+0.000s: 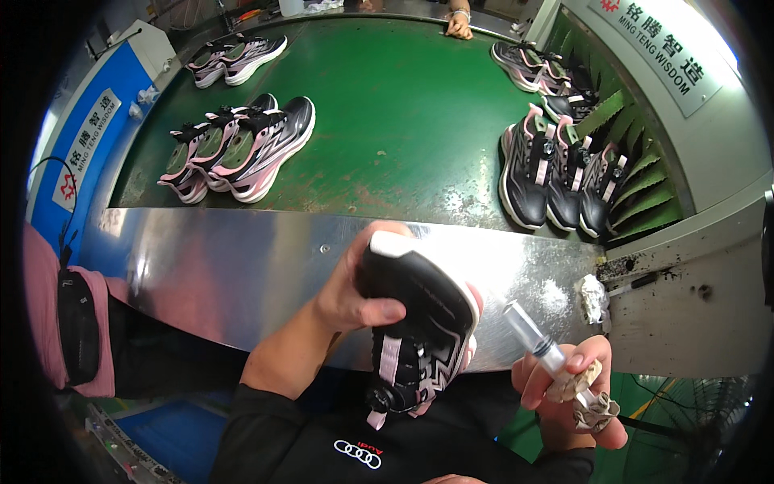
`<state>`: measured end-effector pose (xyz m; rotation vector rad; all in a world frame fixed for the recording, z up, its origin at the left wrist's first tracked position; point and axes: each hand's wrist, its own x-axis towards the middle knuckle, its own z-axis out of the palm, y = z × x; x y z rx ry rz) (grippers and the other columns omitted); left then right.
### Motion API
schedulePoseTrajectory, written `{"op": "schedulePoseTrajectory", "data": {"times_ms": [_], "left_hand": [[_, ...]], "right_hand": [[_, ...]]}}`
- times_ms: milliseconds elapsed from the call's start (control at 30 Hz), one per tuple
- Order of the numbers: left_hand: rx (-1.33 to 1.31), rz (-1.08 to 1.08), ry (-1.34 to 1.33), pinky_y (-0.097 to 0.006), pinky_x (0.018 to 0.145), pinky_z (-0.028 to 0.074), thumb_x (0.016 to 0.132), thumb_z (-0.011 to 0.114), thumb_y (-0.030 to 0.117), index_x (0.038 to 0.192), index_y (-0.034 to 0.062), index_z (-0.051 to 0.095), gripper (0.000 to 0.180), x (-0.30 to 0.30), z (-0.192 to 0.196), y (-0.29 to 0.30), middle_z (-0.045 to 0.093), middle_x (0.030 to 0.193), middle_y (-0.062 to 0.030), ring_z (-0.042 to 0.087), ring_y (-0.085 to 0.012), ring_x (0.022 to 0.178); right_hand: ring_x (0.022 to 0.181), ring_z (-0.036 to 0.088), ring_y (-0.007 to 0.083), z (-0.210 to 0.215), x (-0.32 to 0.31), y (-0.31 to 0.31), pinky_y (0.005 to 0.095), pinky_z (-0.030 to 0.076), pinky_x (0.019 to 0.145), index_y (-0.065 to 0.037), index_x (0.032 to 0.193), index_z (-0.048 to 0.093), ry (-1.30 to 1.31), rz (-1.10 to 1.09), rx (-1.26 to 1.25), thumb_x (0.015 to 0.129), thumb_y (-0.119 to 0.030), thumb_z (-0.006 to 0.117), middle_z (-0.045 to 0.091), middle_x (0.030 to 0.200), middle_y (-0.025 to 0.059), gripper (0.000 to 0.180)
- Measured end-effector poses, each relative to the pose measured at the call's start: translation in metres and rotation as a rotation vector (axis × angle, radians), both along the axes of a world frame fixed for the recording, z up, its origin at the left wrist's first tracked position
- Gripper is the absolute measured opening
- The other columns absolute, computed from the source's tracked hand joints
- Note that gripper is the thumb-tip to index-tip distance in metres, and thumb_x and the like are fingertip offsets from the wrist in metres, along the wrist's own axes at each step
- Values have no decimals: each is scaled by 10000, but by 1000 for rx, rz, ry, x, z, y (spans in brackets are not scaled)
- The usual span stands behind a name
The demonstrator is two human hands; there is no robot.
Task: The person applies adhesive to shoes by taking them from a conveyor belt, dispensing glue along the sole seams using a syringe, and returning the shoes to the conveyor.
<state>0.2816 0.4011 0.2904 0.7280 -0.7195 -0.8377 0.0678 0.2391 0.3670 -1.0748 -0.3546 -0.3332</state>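
Note:
My left hand (351, 286) grips a black sneaker (419, 302) with a white sole edge, pink trim and a round lace dial. Its toe points up and away from me, over the near metal edge. In my right hand (568, 387) is a clear plastic syringe (532, 335), its tip angled toward the shoe but apart from it. A crumpled beige scrap of cloth or paper (597, 411) is wrapped about the plunger end by my fingers. The shoe hides part of my left fingers.
Matching sneakers stand on the green belt (387, 121): several at left (242, 149), a pair at far left (238, 58), several at right (556, 173) beside green flaps (645, 177). Crumpled white paper (592, 298) lies on the metal ledge (218, 250). Another person's hand (459, 26) rests at the far edge.

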Motion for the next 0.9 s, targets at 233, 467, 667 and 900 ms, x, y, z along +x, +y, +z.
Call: {"op": "schedulePoseTrajectory", "data": {"times_ms": [233, 467, 667, 900], "left_hand": [[-45, 22, -200, -391, 838, 480, 591, 802, 144, 1185, 63, 430, 705, -2, -2, 0, 590, 1052, -186, 586, -276, 996], [-108, -56, -178, -325, 927, 391, 601, 768, 18, 1174, 32, 486, 638, -5, 7, 4, 540, 1096, -82, 512, -177, 1058], [-131, -73, -163, -321, 920, 397, 610, 762, 9, 1182, 32, 478, 639, -5, 9, 4, 538, 1096, -80, 514, -167, 1052], [-71, -51, -112, -308, 913, 397, 618, 766, 45, 1178, 40, 476, 630, -3, 9, 6, 531, 1096, -69, 510, -156, 1045]], "right_hand": [[834, 557, 243, 12, 13, 9, 357, 395, 760, -5, 1169, 452, 2, 60, 12, 700, -671, 654, 572, 931, 171, 840], [769, 499, 244, 17, 20, 15, 353, 385, 699, -22, 1175, 448, 52, 84, -6, 747, -654, 618, 579, 833, 194, 783], [771, 506, 245, 17, 17, 18, 339, 377, 711, -2, 1176, 462, 89, 56, 7, 737, -637, 643, 594, 833, 203, 793], [840, 569, 244, 11, 18, 17, 329, 383, 774, 26, 1196, 477, 34, 73, 48, 685, -618, 710, 583, 904, 200, 854]]}}
